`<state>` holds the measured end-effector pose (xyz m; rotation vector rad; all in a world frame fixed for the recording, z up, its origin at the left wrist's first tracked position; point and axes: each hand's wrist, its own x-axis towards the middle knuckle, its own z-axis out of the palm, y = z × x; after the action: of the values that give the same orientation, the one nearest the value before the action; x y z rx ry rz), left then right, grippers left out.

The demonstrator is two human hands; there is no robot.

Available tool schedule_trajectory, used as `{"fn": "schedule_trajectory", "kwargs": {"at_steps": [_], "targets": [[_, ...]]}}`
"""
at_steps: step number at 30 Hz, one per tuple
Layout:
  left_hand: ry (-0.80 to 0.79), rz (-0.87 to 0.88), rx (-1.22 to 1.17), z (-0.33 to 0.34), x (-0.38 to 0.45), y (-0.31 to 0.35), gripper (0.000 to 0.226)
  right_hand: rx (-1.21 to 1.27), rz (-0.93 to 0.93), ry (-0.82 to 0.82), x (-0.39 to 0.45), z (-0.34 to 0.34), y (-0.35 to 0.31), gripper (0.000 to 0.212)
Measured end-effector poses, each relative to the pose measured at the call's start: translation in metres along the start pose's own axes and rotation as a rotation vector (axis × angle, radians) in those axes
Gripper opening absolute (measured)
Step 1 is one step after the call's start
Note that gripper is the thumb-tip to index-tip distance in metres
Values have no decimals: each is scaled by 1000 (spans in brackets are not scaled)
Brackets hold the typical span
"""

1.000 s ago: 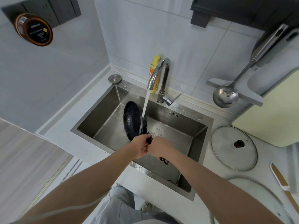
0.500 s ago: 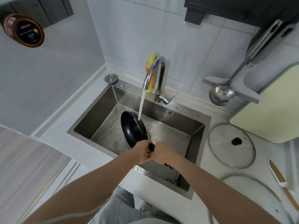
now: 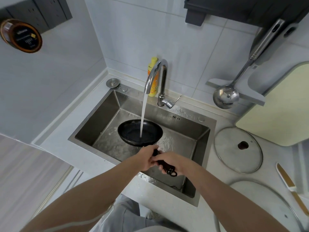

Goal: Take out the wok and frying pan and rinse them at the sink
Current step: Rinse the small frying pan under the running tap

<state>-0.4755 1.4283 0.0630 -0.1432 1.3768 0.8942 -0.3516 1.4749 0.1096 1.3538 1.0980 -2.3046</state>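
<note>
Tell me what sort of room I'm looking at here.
Most likely a small home kitchen: a steel sink with a running faucet, a ladle hanging on the tiled wall, and a glass pot lid on the counter.

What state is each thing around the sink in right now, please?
tap: running, stream falling into the pan
frying pan: held open side up over the sink, catching water
left hand: gripping the pan handle
right hand: gripping the handle too
glass lid: lying flat on the counter
ladle: hanging on the wall
yellow bottle: upright behind the tap
</note>
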Motion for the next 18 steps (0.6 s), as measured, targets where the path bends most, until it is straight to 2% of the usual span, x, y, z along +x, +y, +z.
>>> {"fn": "schedule_trajectory", "kwargs": {"at_steps": [4,9,13,18], "targets": [[12,25,-33,-5,-4,5,17,39,-55,-34,7,4,3,15],[20,66,-68,-14,-4,9,18,-113,-228,21,16,15,13,16],[5,115,-105,-15,-10,16,18,-272,-399,181,17,26,15,24],[-108,128,-159,-13,-13,26,17,-516,-435,346,13,27,-1,31]]}}
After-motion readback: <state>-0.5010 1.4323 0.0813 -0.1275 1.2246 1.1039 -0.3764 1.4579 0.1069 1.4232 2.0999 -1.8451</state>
